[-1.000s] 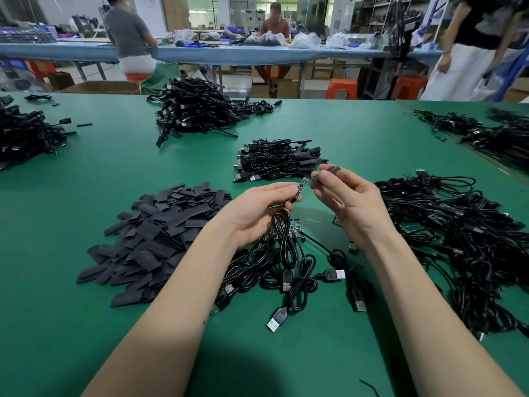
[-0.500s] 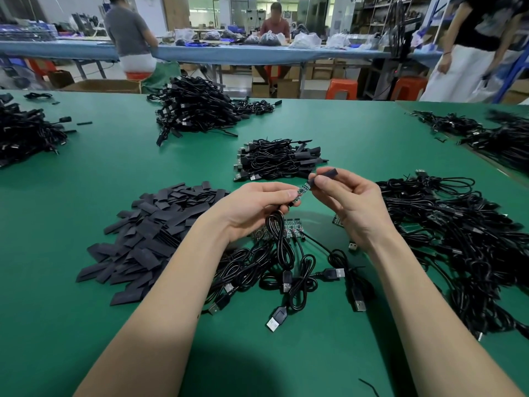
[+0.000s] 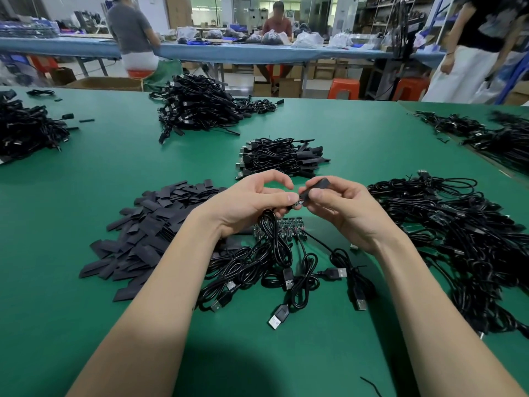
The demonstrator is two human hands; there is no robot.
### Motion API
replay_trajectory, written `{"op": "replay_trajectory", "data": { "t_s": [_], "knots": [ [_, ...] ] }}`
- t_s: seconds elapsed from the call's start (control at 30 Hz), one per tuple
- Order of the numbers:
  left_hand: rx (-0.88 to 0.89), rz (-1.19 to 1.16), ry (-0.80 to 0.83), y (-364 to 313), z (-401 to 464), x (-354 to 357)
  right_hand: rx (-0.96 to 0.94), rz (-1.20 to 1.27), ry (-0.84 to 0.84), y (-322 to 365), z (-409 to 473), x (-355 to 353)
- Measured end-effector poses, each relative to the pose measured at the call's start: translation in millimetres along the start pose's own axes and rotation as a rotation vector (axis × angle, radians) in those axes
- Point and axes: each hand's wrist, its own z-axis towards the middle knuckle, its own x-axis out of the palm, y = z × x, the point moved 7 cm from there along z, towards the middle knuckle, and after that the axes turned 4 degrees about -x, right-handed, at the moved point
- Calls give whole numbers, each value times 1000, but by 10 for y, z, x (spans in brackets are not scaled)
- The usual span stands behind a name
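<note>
Board [image 3: 297, 202] pinched in left grip [image 3: 252, 204], sleeve [image 3: 317, 186] pinched in right grip [image 3: 346, 210] at its 3 o'clock: sleeve best kept coaxial, slid on straight.

circuit board [image 3: 298, 202] tiny, half hidden by sleeve [image 3: 318, 185]

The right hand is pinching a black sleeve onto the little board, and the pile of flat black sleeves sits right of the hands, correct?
Not quite. The pile of flat black sleeves lies left of the hands; a cable tangle lies on the right. The right hand does pinch a sleeve at the little board, held by the left hand. The head view shows it.
</note>
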Motion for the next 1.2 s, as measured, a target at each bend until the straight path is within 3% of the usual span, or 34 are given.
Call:
{"op": "replay_trajectory", "data": {
  "t_s": [0.13,0.33,1.0,1.2],
  "knots": [
    [31,27,-37,12,16,-17,26,-5,4,-20,12,16],
    [165,300,-233,-68,69,-70,4,75,-180,-50,42,-161],
    [304,553,-342,-199,41,-15,24,186,-211,-113,42,-220],
    [319,484,-329,-189,31,-3,46,192,-192,-134,33,-203]
  ]
}}
